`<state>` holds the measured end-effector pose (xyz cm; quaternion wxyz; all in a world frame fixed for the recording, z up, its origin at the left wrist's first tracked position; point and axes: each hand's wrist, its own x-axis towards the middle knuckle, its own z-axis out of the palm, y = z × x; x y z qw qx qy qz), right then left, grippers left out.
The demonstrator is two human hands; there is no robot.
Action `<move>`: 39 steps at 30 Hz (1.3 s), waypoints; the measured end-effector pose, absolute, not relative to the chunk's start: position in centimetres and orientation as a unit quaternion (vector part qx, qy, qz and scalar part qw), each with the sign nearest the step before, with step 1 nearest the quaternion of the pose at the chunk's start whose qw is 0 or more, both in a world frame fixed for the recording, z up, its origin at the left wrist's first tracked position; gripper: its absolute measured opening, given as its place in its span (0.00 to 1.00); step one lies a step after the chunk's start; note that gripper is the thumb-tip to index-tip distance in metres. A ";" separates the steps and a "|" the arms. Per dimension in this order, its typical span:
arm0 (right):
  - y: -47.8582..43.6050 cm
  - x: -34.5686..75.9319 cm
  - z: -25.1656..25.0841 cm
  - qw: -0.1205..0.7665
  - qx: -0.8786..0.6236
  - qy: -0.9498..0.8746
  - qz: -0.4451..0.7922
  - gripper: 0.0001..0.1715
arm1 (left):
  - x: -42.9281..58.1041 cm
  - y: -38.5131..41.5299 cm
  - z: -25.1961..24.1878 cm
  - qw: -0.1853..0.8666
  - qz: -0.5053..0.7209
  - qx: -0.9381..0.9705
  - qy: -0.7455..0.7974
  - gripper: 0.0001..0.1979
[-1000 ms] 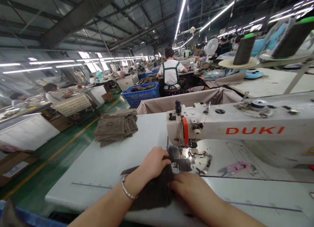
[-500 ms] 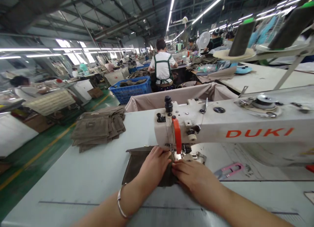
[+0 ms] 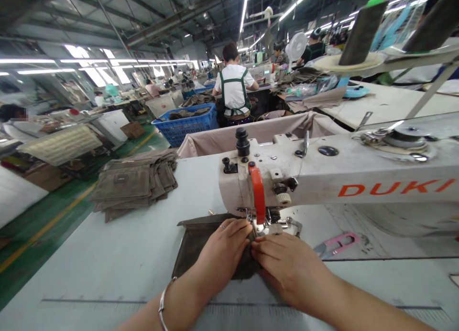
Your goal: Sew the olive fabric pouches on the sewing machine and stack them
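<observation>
A dark olive-brown fabric piece [image 3: 204, 247] lies under the needle end of a white sewing machine [image 3: 304, 176] with an orange guard [image 3: 257, 192]. My left hand [image 3: 227, 240] presses on its top near the presser foot, fingers together on the cloth. At the right edge, my right hand [image 3: 283, 257] pinches the cloth close to the needle area, thumb hidden beneath. Both sets of fingertips nearly meet just in front of the foot. The needle itself is too small to make out.
Left of the machine sits a stack of similar fabric pieces [image 3: 132, 180]. Thread snips [image 3: 339, 245] with pink handles lie right of my hand. Behind the table are a cloth-lined bin [image 3: 215, 142], a blue basket [image 3: 186, 125] and a seated person [image 3: 234, 85]. Thread cones [image 3: 364, 32] stand upper right.
The view has shifted slightly, so the stack and table sit a little further left. Both hands keep their places on the fabric by the needle; any feed of the cloth is too slight to tell.
</observation>
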<state>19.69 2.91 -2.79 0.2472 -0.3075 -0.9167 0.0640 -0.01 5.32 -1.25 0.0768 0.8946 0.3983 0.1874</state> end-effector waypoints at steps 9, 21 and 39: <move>3.1 18.9 -2.3 0.210 -0.339 -0.913 0.087 0.13 | -1.3 7.2 -1.5 0.081 0.190 0.909 0.362 0.13; 3.0 19.5 -2.1 0.187 -0.322 -0.924 0.089 0.13 | -0.6 6.1 -1.5 0.104 0.197 0.892 0.392 0.14; 3.4 19.2 -2.0 0.172 -0.332 -0.923 0.092 0.13 | -0.6 6.6 -1.5 0.097 0.200 0.894 0.389 0.12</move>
